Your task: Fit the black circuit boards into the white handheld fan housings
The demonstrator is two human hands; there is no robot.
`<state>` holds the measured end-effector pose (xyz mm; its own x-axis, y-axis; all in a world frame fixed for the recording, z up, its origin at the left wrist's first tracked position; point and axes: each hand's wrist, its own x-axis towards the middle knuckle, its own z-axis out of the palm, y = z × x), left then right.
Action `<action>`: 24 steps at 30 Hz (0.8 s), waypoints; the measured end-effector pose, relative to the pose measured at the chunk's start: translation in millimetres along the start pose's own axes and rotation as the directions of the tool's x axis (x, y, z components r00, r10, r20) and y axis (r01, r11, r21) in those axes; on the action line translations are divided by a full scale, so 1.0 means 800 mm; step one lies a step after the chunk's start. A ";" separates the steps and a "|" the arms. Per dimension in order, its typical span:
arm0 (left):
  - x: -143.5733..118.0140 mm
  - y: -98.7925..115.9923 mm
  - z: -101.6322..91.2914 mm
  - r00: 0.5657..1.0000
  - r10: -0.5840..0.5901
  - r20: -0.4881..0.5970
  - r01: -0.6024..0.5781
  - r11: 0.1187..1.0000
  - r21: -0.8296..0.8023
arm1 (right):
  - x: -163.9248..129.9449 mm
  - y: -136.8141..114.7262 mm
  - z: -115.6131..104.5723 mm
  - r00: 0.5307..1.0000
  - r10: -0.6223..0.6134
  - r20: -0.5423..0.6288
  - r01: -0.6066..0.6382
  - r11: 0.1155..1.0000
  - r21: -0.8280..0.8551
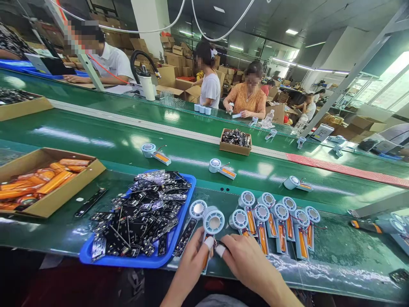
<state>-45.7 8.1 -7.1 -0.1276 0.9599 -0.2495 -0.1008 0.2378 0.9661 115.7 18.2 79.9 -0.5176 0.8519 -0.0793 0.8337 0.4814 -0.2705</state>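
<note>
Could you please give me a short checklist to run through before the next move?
1. Left hand grips the unit: ok, fingers and thumb are around its handle.
2. Right hand has a secure hold: cannot tell, its fingertips are at the handle but their grip is hidden.
3. White cover on each hand: ok, one shows on a digit of both.
4. Boards all inside the tray: not ok, some overhang its left edge and a loose board lies outside.
5. Batteries within reach: probably ok, their box is left of the tray.
</note>
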 end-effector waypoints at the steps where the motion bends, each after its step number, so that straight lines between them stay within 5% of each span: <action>1: -0.001 -0.002 0.002 1.000 -0.024 -0.012 0.023 0.999 -0.026 | 0.000 0.001 -0.006 0.998 -0.050 0.023 0.050 0.999 0.006; 8: -0.003 0.009 0.008 0.996 -0.064 -0.056 0.065 0.998 0.010 | 0.013 0.006 -0.012 0.984 -0.178 0.010 0.165 0.932 0.324; 13: -0.003 0.012 -0.001 0.993 -0.112 -0.031 0.112 0.994 -0.007 | 0.018 0.003 0.014 0.998 -0.055 0.004 0.038 0.745 0.666; 19: -0.008 -0.015 0.004 0.992 -0.119 -0.047 0.115 0.989 -0.094 | 0.021 -0.006 0.044 0.990 0.138 -0.004 -0.073 0.549 0.833; 24: -0.015 -0.028 0.015 0.997 -0.072 -0.041 0.071 0.997 -0.026 | 0.029 -0.012 0.064 0.967 0.241 -0.079 -0.116 0.695 0.709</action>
<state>-29.7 -6.7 -24.8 -0.1599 0.9334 -0.3213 -0.1348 0.3018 0.9438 85.7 22.5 31.8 -0.2841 0.9565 -0.0662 0.5032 0.0899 -0.8595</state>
